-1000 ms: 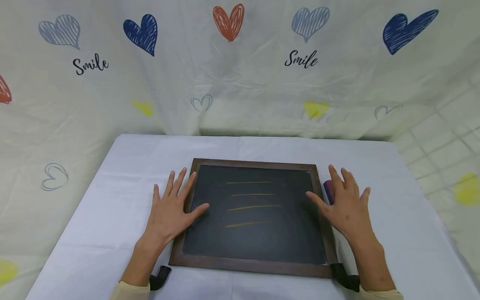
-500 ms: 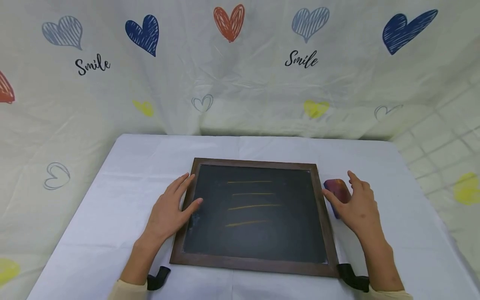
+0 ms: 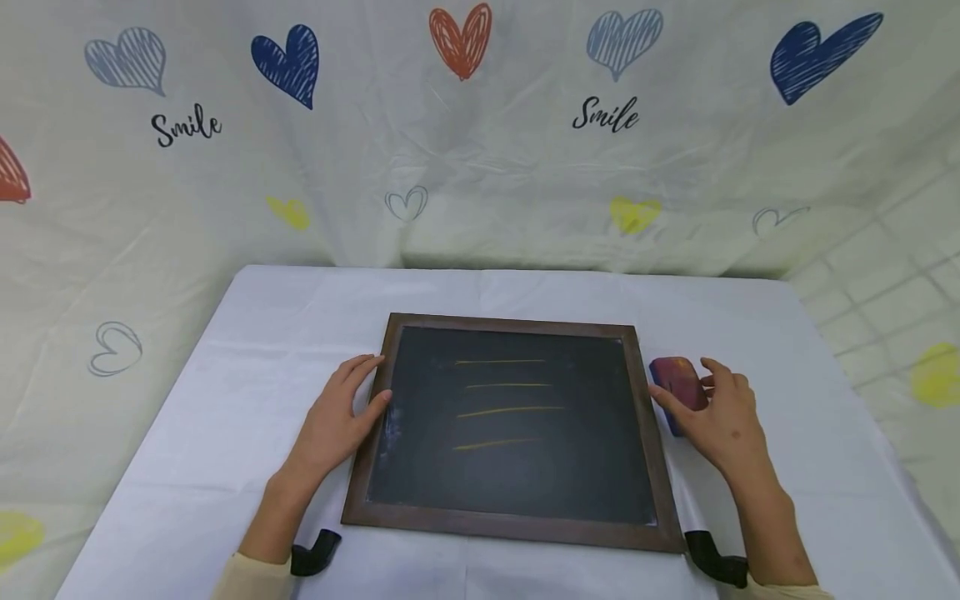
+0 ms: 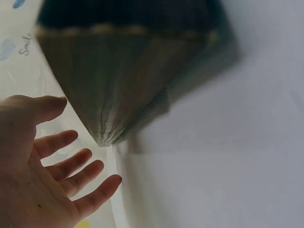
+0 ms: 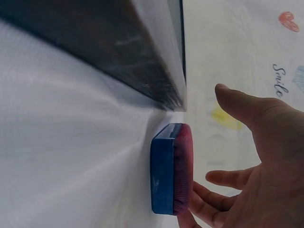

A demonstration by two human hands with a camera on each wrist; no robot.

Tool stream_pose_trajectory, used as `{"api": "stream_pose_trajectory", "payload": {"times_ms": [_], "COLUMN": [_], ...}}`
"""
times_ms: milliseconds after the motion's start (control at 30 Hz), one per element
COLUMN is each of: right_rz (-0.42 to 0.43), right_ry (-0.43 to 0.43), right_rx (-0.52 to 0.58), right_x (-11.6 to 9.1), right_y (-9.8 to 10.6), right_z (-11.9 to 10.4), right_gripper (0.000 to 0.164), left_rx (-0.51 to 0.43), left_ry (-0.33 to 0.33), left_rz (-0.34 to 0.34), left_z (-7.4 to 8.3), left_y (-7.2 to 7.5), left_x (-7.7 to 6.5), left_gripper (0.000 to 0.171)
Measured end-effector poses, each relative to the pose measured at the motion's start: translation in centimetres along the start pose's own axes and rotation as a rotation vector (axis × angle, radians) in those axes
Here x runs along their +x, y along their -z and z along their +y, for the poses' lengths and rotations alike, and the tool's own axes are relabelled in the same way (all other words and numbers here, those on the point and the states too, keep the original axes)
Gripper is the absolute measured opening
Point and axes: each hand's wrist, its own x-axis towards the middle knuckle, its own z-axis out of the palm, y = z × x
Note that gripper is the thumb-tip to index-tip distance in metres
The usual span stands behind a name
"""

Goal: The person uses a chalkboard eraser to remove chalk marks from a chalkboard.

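A chalkboard (image 3: 510,483) in a brown wooden frame lies on the table, with several yellow chalk lines across its dark surface. My left hand (image 3: 333,421) is at its left side, thumb and fingertips by the frame. In the left wrist view those fingers are loosely spread and hold nothing. Right of the board lies a chalkboard eraser (image 3: 678,382) with a reddish felt top and a blue base (image 5: 162,175). Over its right side hovers my right hand (image 3: 723,425), thumb apart from it. In the right wrist view some fingertips come close to the felt; contact is unclear.
A white cloth (image 3: 225,400) covers the table. Behind it hangs a pale curtain (image 3: 510,167) printed with hearts and the word Smile. Black wrist mounts (image 3: 315,554) show beside both forearms, the right one close to the board's near right corner.
Both hands have lowered and drawn in from a wide spread. The left went from over the board to its frame edge; the right moved rightward to the eraser, which now shows more fully.
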Motion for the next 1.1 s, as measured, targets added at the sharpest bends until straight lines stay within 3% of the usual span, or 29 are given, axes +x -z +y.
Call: {"api": "stream_pose_trajectory", "payload": {"times_ms": [500,767,967,1100], "right_rz": [-0.053,-0.042,-0.032,0.049], "right_ry": [-0.012,0.044,-0.059,-0.07], "right_rx": [-0.023,-0.016,0.042,0.093], "right_x": [0.5,1.1,1.2,1.0], "right_y": [-0.6,-0.2,0.0,-0.1], "right_z": [1.3,1.6,1.5,1.3], "right_gripper": [0.102,0.08,0.078,0.073], "left_rx": [-0.063,-0.081,-0.08,-0.086], "left_ry": [0.02,0.042,0.045,0.049], "left_rz": [-0.007,-0.022,-0.021,-0.019], "left_z": [-0.9,-0.9,-0.9,-1.0], "left_y": [-0.1,-0.1,-0.1,-0.1], "left_x": [-0.1,0.0,0.0,-0.1], "left_gripper": [0.061,0.061,0.061,0.061]}}
